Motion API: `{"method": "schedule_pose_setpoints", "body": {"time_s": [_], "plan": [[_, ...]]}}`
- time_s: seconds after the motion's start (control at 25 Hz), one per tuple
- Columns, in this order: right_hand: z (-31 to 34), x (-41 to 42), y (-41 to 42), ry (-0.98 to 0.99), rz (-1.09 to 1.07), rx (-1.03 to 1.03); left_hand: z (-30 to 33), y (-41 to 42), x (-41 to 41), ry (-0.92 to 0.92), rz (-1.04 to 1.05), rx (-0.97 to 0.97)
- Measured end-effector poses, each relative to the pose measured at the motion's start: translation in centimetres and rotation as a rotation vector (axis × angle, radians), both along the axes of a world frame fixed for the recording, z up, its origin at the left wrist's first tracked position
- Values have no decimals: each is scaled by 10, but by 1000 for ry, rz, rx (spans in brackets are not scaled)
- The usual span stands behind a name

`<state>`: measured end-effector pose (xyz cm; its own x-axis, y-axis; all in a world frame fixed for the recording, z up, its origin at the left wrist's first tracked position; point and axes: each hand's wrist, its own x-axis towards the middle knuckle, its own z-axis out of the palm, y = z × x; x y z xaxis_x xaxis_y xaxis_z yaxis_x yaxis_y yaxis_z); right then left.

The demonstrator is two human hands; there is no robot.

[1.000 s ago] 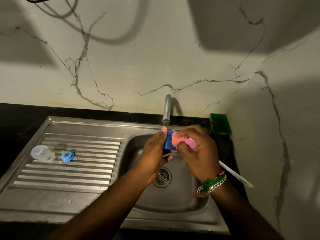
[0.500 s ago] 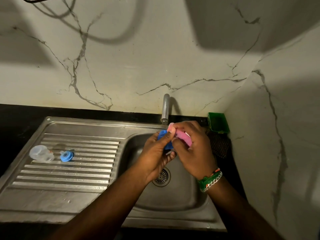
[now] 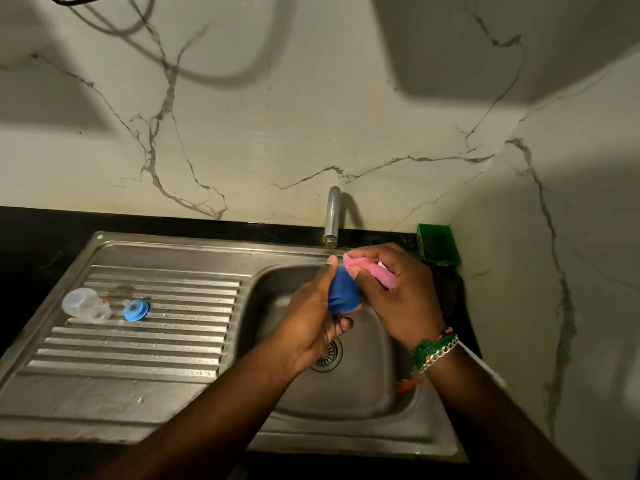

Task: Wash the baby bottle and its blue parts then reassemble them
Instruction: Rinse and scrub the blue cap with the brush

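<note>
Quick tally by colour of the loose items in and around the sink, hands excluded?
Blue: 2, the blue cup-shaped part in the left hand and the blue ring on the drainboard
Clear: 1, the clear bottle piece
Pink: 1, the pink sponge in the right hand
Green: 1, the green box
Total: 5

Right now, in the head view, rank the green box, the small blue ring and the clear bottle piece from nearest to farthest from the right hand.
From the right hand:
1. green box, just behind it in the corner.
2. small blue ring, left on the draining board.
3. clear bottle piece, farthest left, beside the ring.
</note>
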<state>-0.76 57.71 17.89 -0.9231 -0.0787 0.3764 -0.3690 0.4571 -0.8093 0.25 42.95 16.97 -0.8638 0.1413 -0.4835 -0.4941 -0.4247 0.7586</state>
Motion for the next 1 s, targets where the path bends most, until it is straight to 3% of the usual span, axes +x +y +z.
{"method": "schedule_pose_setpoints", "body": {"time_s": [0.16,0.32,0.6,0.84,1.0], "plan": [[1,0,-1,15,74,105,2,2,1,-93,35,83],[4,-1,14,-167,304,79,-5,-3,2,-217,105,185],[-9,14,-10,35,-66,130,-1,-1,-7,-166,68,324],[-8,21,-8,105,-22,218,-7,-1,-9,-201,107,304],[-1,6,4,23,-97,270,-5,4,-7,-151,162,242]]}}
